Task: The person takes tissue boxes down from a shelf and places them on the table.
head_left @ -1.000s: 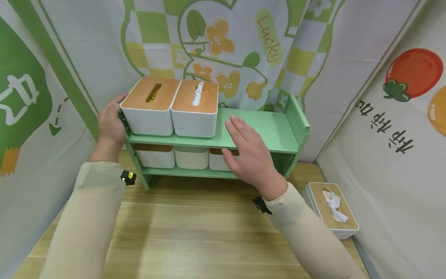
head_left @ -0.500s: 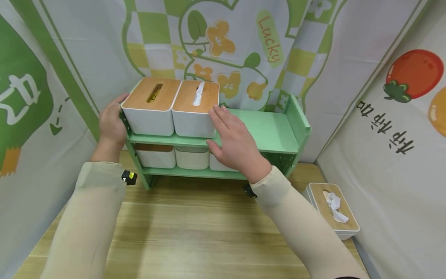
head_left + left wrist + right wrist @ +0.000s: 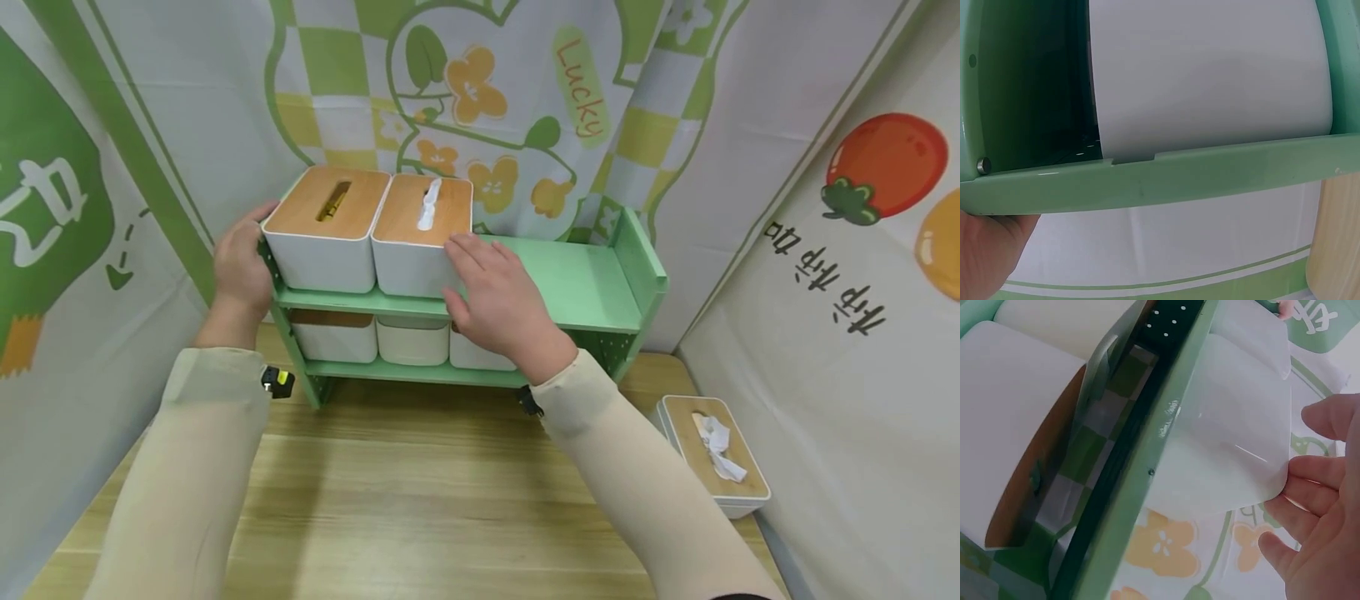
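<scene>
Two lidded tissue boxes, the left box (image 3: 318, 260) and the right box (image 3: 420, 268), stand side by side on the upper board of a green shelf (image 3: 577, 283), left of the frame's centre. The right hand (image 3: 498, 292), near the centre, is open, fingers extended and only slightly bent; its fingertips touch the right box's outer side without grasping it, presumably to keep the two boxes close together. The left hand (image 3: 243, 262), at centre left, rests against the shelf's end, probably steadying it; hidden fingers leave its closure untold.
</scene>
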Demonstrator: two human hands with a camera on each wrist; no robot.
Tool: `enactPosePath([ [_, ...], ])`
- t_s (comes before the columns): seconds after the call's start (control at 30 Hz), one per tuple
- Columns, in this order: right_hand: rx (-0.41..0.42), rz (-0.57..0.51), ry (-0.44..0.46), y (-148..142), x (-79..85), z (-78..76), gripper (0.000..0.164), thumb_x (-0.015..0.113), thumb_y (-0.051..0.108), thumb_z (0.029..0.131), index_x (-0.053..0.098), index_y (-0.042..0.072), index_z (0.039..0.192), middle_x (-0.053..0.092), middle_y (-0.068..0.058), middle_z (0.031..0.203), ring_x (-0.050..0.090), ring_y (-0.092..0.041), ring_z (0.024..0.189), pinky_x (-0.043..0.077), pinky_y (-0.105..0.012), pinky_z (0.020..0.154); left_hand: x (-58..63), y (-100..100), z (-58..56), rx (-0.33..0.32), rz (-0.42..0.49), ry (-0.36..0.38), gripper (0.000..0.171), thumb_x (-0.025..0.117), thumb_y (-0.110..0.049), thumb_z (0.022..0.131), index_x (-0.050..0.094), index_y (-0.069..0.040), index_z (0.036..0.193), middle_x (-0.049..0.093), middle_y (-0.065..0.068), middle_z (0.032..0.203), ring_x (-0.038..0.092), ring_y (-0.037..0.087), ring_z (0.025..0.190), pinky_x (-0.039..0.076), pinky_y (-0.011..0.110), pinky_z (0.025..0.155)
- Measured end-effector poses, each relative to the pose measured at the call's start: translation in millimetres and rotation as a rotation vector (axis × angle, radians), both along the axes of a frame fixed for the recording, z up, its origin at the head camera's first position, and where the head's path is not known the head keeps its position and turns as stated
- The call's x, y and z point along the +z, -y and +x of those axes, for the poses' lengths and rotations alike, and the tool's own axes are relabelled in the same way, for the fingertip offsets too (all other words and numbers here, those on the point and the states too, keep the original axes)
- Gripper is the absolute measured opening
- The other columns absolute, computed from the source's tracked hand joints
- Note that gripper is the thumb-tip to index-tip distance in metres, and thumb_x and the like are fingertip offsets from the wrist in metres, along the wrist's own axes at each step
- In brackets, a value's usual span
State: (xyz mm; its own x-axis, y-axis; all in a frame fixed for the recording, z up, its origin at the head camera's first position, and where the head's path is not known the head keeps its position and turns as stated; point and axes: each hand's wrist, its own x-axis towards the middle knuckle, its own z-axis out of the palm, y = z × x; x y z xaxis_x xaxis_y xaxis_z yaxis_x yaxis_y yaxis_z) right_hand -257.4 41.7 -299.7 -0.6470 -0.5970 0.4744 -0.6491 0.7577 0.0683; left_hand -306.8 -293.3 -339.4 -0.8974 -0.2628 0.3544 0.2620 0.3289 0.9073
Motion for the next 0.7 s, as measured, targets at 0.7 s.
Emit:
enactPosePath([
  [0.7,-0.051,0.025,-0.050,10.5,3.6,6.5,0.053,0.058,0.026,0.097,0.050,0.007,0.146,0.050,-0.009,0.144,0.043,-0.024,0.133,0.031,-0.046,0.109,-1.1,1.8,-2.4,0.018,-0.018,0.005,0.058,0.015,-0.032,0.104,0.050,-0.024,0.149,0.043,-0.010,0.152,0.032,0.006,0.137,0.019,0.029,0.114],
])
